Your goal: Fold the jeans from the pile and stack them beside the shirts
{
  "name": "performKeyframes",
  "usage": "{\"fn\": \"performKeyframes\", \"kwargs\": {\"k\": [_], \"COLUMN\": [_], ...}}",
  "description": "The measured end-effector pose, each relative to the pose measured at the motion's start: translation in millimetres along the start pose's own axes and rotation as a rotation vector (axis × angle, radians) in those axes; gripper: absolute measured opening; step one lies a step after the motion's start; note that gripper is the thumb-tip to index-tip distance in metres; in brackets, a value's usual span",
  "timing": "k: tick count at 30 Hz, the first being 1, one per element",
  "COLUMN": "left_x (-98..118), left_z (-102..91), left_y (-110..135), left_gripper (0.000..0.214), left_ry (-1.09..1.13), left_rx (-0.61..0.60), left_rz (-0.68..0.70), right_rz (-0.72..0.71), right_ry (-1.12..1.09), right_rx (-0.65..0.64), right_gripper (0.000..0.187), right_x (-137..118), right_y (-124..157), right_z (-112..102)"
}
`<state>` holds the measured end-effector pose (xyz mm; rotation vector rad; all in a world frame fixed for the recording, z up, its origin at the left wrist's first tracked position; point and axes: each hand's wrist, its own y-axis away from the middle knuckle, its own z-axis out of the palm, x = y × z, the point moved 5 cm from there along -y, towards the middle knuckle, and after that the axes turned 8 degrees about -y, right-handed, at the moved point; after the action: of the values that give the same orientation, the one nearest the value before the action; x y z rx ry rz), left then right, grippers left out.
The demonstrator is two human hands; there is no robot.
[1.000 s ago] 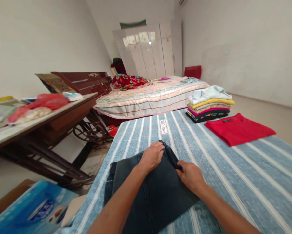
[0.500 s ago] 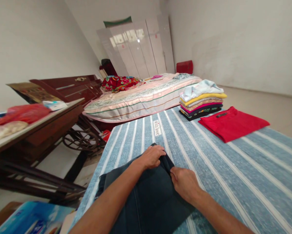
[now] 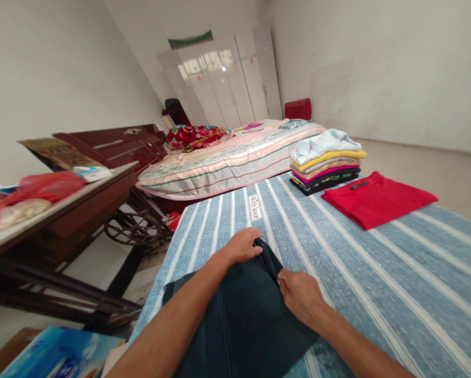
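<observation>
Walls: the left wall (image 3: 50,68) and right wall (image 3: 377,68) are pale and plain, the latter faintly marked. The floor (image 3: 436,170) is light beige. A glossy white wardrobe (image 3: 250,79) stands at the far end (its upper doors reflect bright window-like panes). Before it, a bed (image 3: 220,177) with a dark red headboard (image 3: 141,143). At left, a brown table (image 3: 89,212), a spoked wheel (image 3: 132,229) beneath. Lighting soft.

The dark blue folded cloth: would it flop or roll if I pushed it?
The dark blue folded cloth would probably flop, since its edge bunches between the left hand and right hand. It likely won't roll, lying mostly flat on the striped blue cover.
</observation>
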<state>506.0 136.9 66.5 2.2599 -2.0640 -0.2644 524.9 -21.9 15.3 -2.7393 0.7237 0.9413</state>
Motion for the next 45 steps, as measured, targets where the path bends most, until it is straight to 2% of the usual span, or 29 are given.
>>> {"fn": "performKeyframes", "kwargs": {"k": [3,6,9,16,24,29,31,35,38,45], "left_x": [-26.5,-44.8,-54.8,-74.3,-81.2,-82.3,-82.5,-82.7,-82.0,-78.3], "left_z": [2.4,10.1,16.4,19.5,26.3,22.7,20.0,15.2,13.1,9.2], "left_y": [0.9,3.2,3.5,-2.3,-3.8,3.8,7.0,9.8,7.8,7.2], "left_gripper": [0.03,0.022,0.027,0.034,0.012,0.037,0.039,0.026,0.016,0.015], "left_ry": [0.078,0.142,0.221,0.405,0.689,0.895,0.949,0.989,0.979,0.989], "left_rx": [0.059,0.067,0.077,0.11,0.081,0.07,0.08,0.133,0.153,0.119], "left_rz": [-0.233,-0.398,-0.494,-0.678,-0.721,-0.733,-0.739,-0.757,-0.752,-0.729], "right_rz": [0.016,0.034,0.049,0.042,0.013,-0.003,-0.018,-0.047,-0.019,0.03], "right_ry": [-0.002,0.012,0.04,0.085,0.068,0.014,-0.029,-0.114,-0.136,-0.175], "right_rx": [-0.011,-0.023,-0.036,-0.032,-0.03,-0.059,-0.067,-0.088,-0.074,-0.018], "right_gripper": [0.027,0.026,0.019,0.025,0.025,0.028,0.027,0.026,0.023,0.025], "right_x": [0.4,-0.8,-5.2,-24.4,-29.1,-29.7,-28.5,-23.8,-20.4,-21.7], "right_y": [0.1,-0.7,-5.1,-30.9,-41.1,-44.4,-46.9,-51.4,-51.9,-49.9], "right_z": [0.2,-0.4,-2.7,-8.2,-0.5,-1.6,-3.9,-6.3,-4.7,0.9]}}
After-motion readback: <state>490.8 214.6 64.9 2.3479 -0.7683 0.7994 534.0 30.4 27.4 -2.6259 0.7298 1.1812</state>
